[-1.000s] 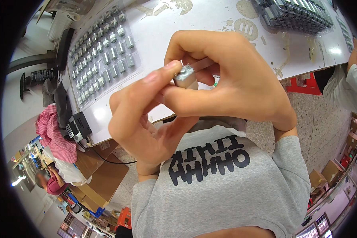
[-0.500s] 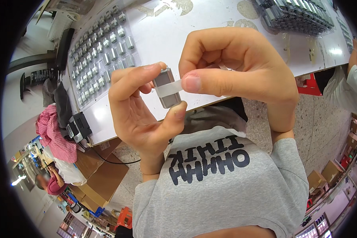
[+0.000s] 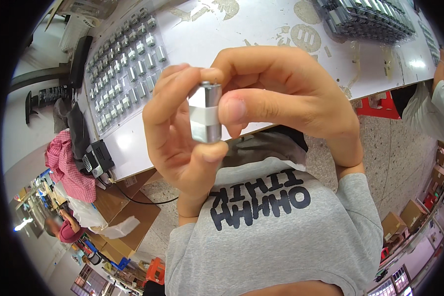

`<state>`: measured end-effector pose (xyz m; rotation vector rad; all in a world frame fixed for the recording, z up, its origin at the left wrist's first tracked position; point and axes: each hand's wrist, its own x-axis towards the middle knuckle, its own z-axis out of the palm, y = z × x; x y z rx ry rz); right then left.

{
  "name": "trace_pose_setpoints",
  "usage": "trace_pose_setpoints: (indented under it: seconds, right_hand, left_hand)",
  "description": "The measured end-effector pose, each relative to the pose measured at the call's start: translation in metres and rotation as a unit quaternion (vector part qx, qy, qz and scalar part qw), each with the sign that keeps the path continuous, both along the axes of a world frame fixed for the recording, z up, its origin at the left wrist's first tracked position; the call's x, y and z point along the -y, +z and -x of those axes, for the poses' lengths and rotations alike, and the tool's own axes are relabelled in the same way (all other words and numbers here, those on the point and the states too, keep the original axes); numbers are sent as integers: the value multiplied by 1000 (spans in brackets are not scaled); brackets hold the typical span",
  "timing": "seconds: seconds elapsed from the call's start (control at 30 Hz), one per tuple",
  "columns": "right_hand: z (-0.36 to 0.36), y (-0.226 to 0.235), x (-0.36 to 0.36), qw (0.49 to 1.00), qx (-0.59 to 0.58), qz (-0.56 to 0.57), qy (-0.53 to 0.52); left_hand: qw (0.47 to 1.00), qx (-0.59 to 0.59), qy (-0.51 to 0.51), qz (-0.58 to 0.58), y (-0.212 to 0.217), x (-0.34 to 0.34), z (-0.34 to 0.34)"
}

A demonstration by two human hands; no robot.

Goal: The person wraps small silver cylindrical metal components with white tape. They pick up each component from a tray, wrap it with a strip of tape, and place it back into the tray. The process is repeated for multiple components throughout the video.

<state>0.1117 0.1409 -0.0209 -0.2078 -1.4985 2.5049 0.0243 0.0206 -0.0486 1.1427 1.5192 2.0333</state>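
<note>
cylinder (image 3: 205, 113) turned upright since before, silvery, white-banded, pinched by left hand (image 3: 180, 133), right hand (image 3: 286, 98)

A small metal cylinder (image 3: 205, 113) sits upright between the two hands, above the near edge of the white worktable (image 3: 241, 29). The left hand (image 3: 177, 133) lies to the cylinder's left, finger on top, thumb beneath. The right hand (image 3: 286, 98) lies to its right, thumb touching its side. On the table, a tray of like cylinders (image 3: 126, 84) lies left of it, a second tray (image 3: 365, 19) far behind and right. A checked cloth (image 3: 66, 165) hangs lower left.
</note>
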Motion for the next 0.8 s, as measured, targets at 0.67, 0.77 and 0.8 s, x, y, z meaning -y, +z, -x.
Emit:
trace_pose_setpoints:
  seconds: [0.67,0.77,0.8]
  right_hand:
    - [1,-12,-15,955,-25,-290,-51]
    - [0,-6,-10,981,-27,-194,-13]
    - [-1,-4,-10,980,-11,-198,-6]
  left_hand:
    - [960,-258,18,105,25,7,24]
    - [968,-231,-16,92,27,8,29]
    - [968,-230,-21,94,28,9,30]
